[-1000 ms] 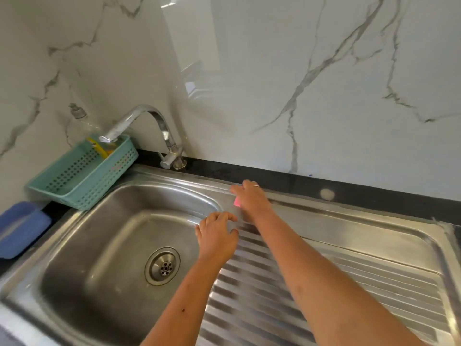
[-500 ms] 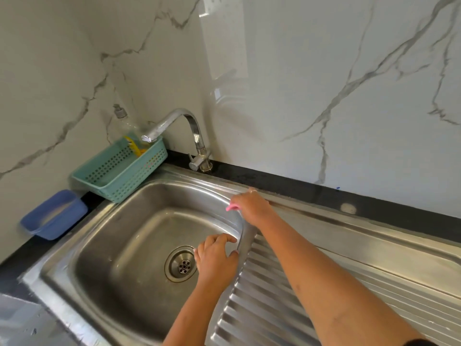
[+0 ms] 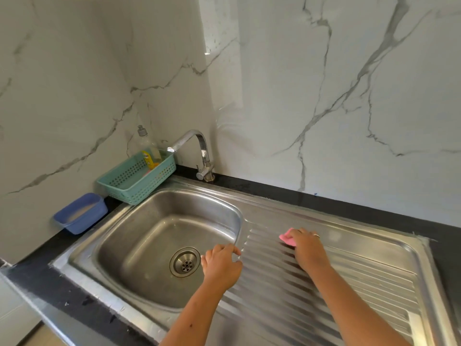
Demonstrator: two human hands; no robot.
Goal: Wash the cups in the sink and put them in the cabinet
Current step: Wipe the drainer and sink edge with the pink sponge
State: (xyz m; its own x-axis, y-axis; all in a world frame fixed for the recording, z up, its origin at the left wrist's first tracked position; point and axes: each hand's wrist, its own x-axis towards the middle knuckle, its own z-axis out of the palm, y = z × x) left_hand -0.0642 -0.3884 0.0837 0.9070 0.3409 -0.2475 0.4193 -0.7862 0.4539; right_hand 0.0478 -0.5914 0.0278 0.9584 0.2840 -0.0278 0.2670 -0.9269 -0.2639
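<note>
View: one wide-angle camera worn on the person's head
Facing: forward and down at the sink; the marble wall fills the upper frame
Nearness: close; left hand and right hand come in from the lower edge

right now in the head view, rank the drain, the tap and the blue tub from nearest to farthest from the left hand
1. drain: just left of the left hand and lower down
2. tap: behind the hand, at the back
3. blue tub: far off to the left
</note>
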